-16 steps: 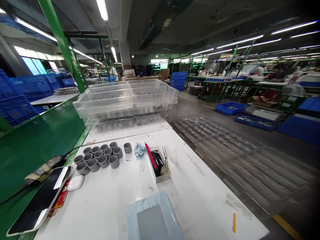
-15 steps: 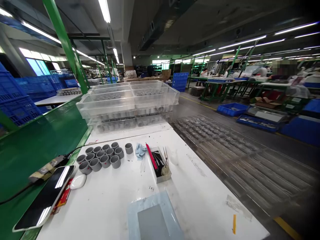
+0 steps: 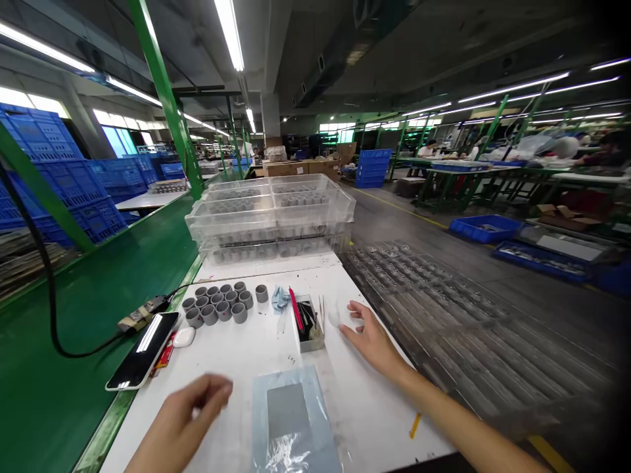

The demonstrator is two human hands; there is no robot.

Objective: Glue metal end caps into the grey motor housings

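- Right hand (image 3: 374,338): fingers spreading open, empty, hovering over the white workbench (image 3: 256,355), just beside a small white tray (image 3: 309,343) holding tweezers (image 3: 321,314).
- Left hand (image 3: 180,417): fingers curling loosely, gripping nothing visible, near a grey pad in clear plastic (image 3: 288,414).
- Grey cylindrical cups (image 3: 223,310): standing clustered on the bench.
- Background: stacked clear plastic trays (image 3: 271,217) sitting beyond the cups, blue crates (image 3: 73,190) lining the factory hall.
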